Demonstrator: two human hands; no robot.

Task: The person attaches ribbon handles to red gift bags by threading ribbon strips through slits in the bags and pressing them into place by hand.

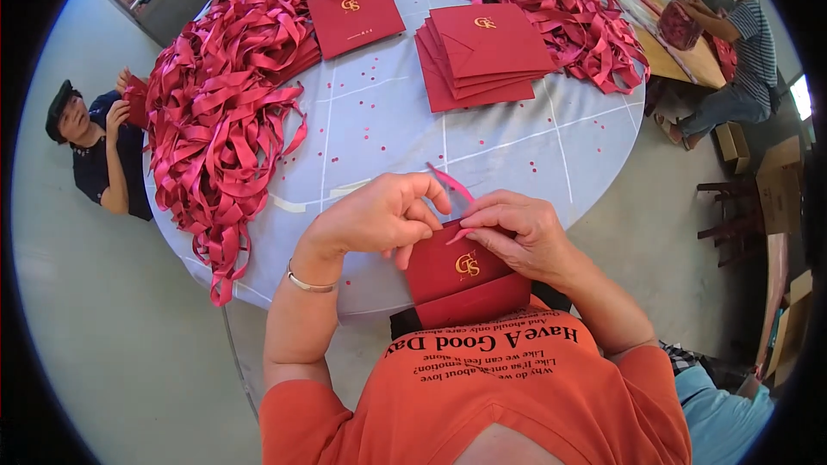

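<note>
A dark red paper bag (437,256) with a gold emblem lies flat against my body at the table's near edge. My right hand (524,231) pinches a pink ribbon (451,181) at the bag's far edge. One length of it sticks out beyond the fingers, and a short end shows below the thumb. My left hand (379,213), with a silver bangle on its wrist, is beside the bag's left corner. Its fingers are curved and apart, with nothing visible between them; some fingertips overlap the bag.
Bags with tangled pink ribbons (226,112) heap along the table's left side, with another ribbon heap (577,21) at far right. A stack of red bags (487,56) and one bag (356,17) lie beyond my hands. People sit at left (108,142) and far right (749,43).
</note>
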